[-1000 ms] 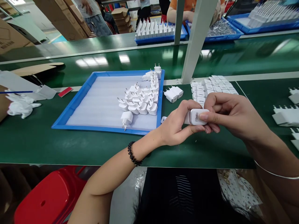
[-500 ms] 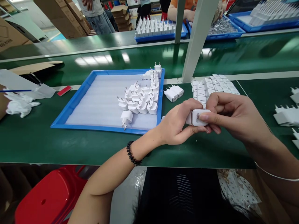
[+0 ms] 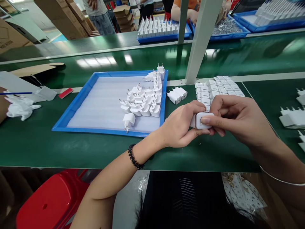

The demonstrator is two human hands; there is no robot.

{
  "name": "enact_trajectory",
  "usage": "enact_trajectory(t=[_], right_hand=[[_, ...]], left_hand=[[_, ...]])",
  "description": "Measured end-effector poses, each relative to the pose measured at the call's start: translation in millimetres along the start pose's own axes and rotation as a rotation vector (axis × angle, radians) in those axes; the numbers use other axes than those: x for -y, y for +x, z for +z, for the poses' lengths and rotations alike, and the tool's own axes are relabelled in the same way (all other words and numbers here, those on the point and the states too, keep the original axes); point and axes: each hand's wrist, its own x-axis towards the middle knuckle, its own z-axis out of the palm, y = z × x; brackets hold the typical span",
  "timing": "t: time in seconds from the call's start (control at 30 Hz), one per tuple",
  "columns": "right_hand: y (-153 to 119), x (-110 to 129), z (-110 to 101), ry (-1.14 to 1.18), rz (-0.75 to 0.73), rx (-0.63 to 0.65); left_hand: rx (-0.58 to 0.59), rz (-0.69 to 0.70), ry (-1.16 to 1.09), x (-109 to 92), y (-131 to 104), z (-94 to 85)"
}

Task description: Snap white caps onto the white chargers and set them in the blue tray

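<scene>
A white charger [image 3: 203,123] is held between my two hands, over the green bench near its front edge. My left hand [image 3: 182,125] is closed round its left side. The thumb of my right hand [image 3: 234,117] presses on its face, with fingers curled behind. Left of my hands, a blue-rimmed tray [image 3: 108,131] holds several white plug chargers [image 3: 145,109] on its right side, prongs showing. Two chargers [image 3: 176,95] lie together just right of the tray. Behind my hands, rows of white chargers [image 3: 220,85] lie close together, partly hidden by my fingers.
A white metal post [image 3: 197,44] rises behind my hands. At left are a red object [image 3: 65,93] and crumpled white gloves [image 3: 20,106]. More chargers [image 3: 293,118] stand at far right. Across the bench are filled trays [image 3: 158,38] and a person's arm [image 3: 182,14]. A red stool [image 3: 45,200] is below.
My right thumb has shifted slightly left across the charger's face, covering more of its marking. Both hands otherwise keep nearly the same place. In the background, the standing person has moved slightly right.
</scene>
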Motion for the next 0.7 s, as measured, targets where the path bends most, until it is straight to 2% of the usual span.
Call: enact_trajectory(t=[0.27,0.47,0.6,0.7], right_hand=[[0,1,1,0.017,0.007,0.008],[4,-7,-2,0.005,0.022,-0.024],[7,-10,-1,-0.005,0.019,-0.031],[8,-12,2,0.085,0.016,-0.048]], left_hand=[[0.018,0.081,0.097,0,3,-3.5],[0.025,0.078,0.137,5,3,-4.1],[0.038,-0.009,0.079,5,0,-3.1],[0.017,-0.127,-0.074,2,-3,0.9]])
